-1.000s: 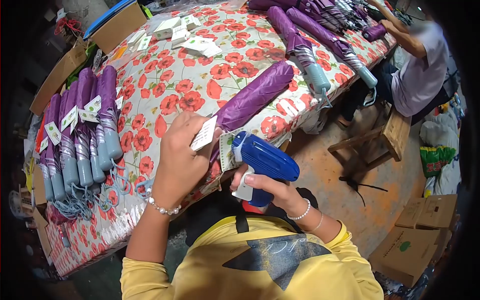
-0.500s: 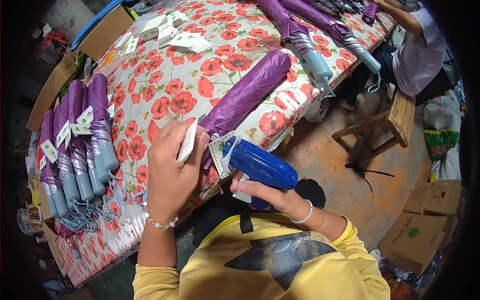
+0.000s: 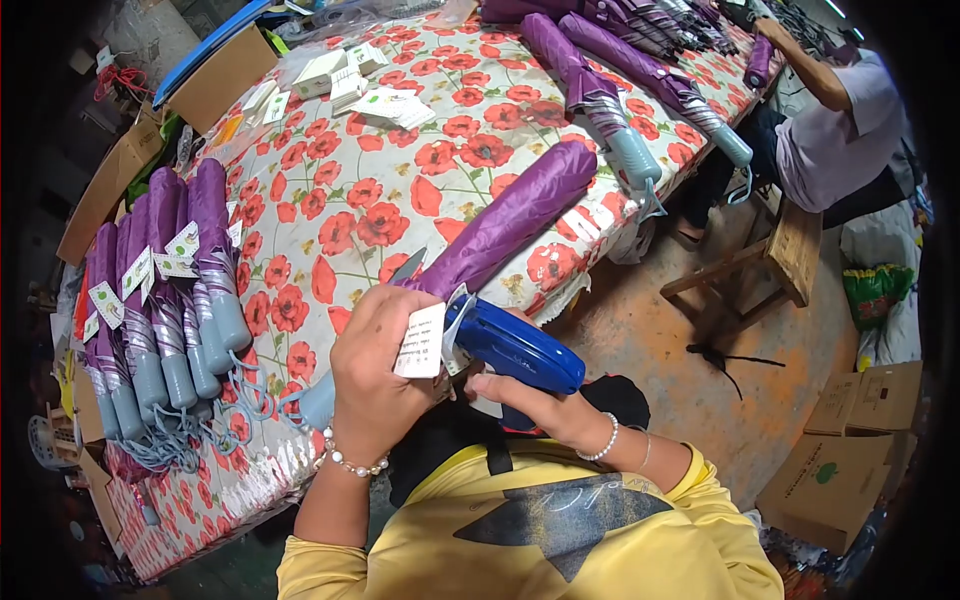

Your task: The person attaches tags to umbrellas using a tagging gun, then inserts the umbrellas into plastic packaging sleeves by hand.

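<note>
A folded purple umbrella point(image 3: 520, 218) lies slanting across the table's near edge, its grey handle point(image 3: 318, 401) showing past my left wrist. My left hand point(image 3: 380, 355) is closed, pinching a white printed hang tag point(image 3: 421, 341) over the umbrella's lower part; whether it also grips the cloth is hidden. My right hand point(image 3: 530, 400) is wrapped round a blue tagging gun point(image 3: 520, 345). The gun's nose points left, right beside the tag and my left fingertips. Another tag edge shows at the nose.
Several tagged purple umbrellas point(image 3: 165, 300) lie at left on the flowered tablecloth point(image 3: 340, 230). Stacks of tags point(image 3: 350, 85) sit at the back. Two more umbrellas point(image 3: 630, 150) lie at far right. A co-worker point(image 3: 840, 130) sits on a wooden stool point(image 3: 790, 255). Cardboard boxes point(image 3: 835, 470) stand at right.
My left hand has moved right, toward the gun's nose, and the tag has turned so its printed side faces me. The view has shifted slightly. The gun stays in my right hand.
</note>
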A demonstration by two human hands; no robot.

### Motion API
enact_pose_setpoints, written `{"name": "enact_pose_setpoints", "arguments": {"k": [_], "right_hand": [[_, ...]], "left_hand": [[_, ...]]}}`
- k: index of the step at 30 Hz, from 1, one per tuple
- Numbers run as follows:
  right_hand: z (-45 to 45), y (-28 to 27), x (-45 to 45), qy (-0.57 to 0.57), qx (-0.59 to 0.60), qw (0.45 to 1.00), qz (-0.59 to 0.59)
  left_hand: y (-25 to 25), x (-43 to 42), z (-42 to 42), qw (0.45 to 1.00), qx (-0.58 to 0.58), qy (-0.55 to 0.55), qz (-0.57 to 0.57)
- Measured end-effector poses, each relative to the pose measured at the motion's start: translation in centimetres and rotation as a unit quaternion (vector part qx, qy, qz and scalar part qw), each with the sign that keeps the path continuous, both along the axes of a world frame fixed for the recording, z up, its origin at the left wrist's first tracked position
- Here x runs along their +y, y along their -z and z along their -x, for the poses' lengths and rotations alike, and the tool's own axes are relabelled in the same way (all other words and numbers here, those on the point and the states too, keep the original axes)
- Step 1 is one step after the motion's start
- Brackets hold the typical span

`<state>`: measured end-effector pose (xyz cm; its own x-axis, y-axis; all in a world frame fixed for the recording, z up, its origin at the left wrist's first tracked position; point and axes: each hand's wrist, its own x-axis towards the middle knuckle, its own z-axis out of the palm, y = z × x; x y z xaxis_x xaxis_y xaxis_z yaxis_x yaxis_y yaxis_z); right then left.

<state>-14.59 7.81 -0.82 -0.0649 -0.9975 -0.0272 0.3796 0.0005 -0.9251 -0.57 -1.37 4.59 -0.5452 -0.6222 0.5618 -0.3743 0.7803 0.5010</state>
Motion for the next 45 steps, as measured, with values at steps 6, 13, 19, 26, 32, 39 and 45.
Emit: {"name": "enact_pose_setpoints", "arguments": {"k": [6,13,19,26,32,39,45], "right_hand": [[-0.8,2.2,0.3,-0.003,-0.05,0.998,-0.045],[3.9,1.7,5.9,-0.032,-0.221,0.974,-0.032],[5.4,-0.1,7.3,0.136,-0.154,0.978,0.026],[5.0,0.5,7.0,0.081,-0.133,0.987,0.044],[4.9,1.4,6.4,0.102,-0.121,0.987,-0.041],[4.3,2.0,6.4,0.083,-0.152,0.984,-0.049],[9.8,-1.2,4.5,0.115,-0.082,0.981,0.134]], "left_hand": [[0.5,0.1,-0.4,0.999,0.021,-0.005,0.031],[1.0,-2.2,-2.0,0.998,-0.007,-0.056,-0.008],[-2.5,-1.7,-5.6,0.973,-0.217,0.005,-0.076],[-3.8,-2.2,-9.0,0.98,-0.133,-0.048,-0.137],[-7.9,-9.9,-13.9,0.945,-0.094,-0.307,-0.058],[-3.5,-18.3,-17.2,0.862,-0.364,-0.35,0.043],[-11.2,-12.4,-11.2,0.967,-0.113,-0.209,-0.093]]}}
